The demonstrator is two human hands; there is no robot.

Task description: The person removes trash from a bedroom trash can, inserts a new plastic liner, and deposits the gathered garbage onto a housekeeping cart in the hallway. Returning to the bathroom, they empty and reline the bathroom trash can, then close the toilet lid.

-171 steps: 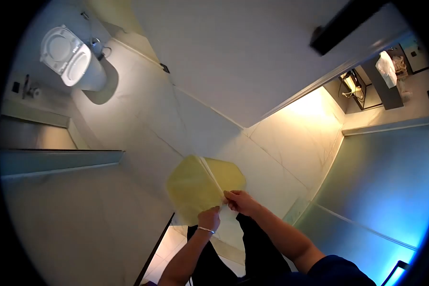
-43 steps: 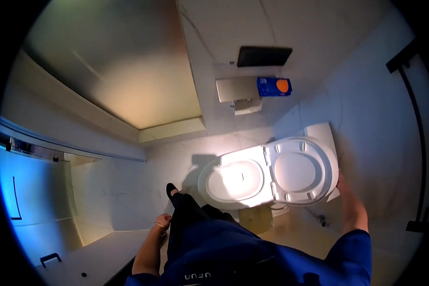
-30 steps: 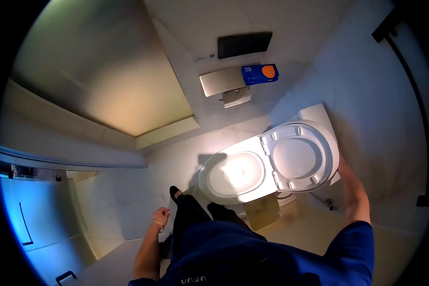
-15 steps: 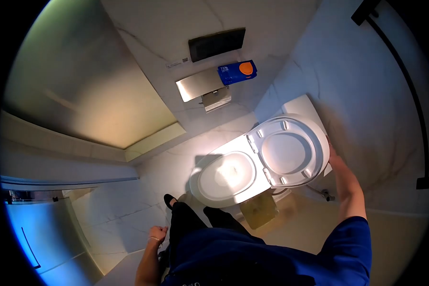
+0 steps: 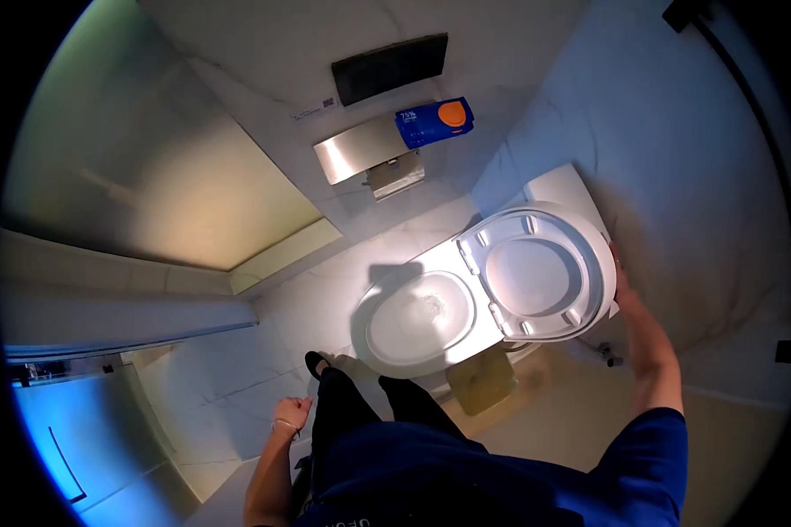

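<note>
A white toilet bowl [image 5: 382, 344] stands in front of me, with rippled, bright water at its middle. Its seat and lid [image 5: 594, 255] are raised and lean back against the white cistern [image 5: 564, 186]. My right hand [image 5: 620, 277] reaches round the far right side of the raised lid, by the cistern; its fingers are mostly hidden there. My left hand [image 5: 292, 413] hangs low by my leg, apart from the toilet, with its fingers curled in and nothing visible in them.
A blue wipes packet [image 5: 434, 121] lies on a metal paper holder [image 5: 353, 155] on the wall, below a black panel [image 5: 389, 68]. A yellowish bin [image 5: 482, 383] stands beside the toilet. A dark grab bar [image 5: 751, 97] runs along the right wall, and a water valve [image 5: 608, 354] sits low down.
The view has shifted slightly. The bright glare in the bowl has dimmed, and rippled water shows there. My right hand stays beside the lid and my left hand is still curled by my leg.
</note>
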